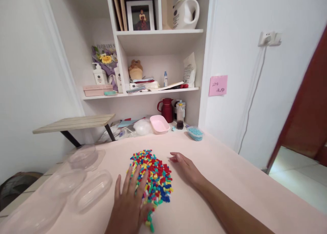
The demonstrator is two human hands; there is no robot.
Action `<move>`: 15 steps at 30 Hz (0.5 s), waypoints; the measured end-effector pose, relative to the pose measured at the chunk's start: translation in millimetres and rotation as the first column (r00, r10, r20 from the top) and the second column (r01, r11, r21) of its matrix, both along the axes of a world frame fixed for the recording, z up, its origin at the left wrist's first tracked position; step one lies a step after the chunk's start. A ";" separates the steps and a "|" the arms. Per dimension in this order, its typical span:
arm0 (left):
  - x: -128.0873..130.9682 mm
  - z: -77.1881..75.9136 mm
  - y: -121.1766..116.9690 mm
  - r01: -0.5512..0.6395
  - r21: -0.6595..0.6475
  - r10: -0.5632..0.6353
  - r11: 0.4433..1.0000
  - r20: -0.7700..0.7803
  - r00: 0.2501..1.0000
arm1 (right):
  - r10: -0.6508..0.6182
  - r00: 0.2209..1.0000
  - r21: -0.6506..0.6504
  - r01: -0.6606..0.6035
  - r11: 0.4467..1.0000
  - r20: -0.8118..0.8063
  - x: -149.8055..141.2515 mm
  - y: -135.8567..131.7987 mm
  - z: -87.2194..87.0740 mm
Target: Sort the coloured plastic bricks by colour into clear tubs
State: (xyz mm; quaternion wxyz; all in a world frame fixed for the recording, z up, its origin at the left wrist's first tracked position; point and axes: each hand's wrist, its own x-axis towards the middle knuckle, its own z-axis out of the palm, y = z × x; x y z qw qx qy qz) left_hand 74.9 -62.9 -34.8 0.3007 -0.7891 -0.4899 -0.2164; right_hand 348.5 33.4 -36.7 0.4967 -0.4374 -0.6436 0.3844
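Observation:
A heap of small beads in red, blue, yellow and green lies on the pale pink table. My left hand lies flat on the heap's near left side, fingers spread over the beads. My right hand rests flat on the table just right of the heap, fingers stretched out toward its far edge, holding nothing.
Several clear plastic containers stand at the left of the table. At the back are a pink tray, a tub of blue beads, a red jug and a bottle. Shelves rise behind; a small wooden bench stands left.

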 end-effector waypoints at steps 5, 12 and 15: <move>16.8 -2.4 -10.1 0.329 0.262 -0.268 0.907 -0.242 0.932 | -0.027 0.999 -0.009 0.027 1.000 0.039 -1.5 -2.0 2.5; 27.6 9.7 15.8 0.396 0.396 -0.355 0.828 -0.175 0.918 | -0.029 0.997 -0.036 0.032 0.999 0.072 -2.8 -0.1 1.4; 27.2 -0.5 24.0 0.392 0.365 -0.342 0.845 -0.196 0.919 | 0.028 0.991 -0.027 -0.025 0.999 0.130 -3.6 7.3 4.5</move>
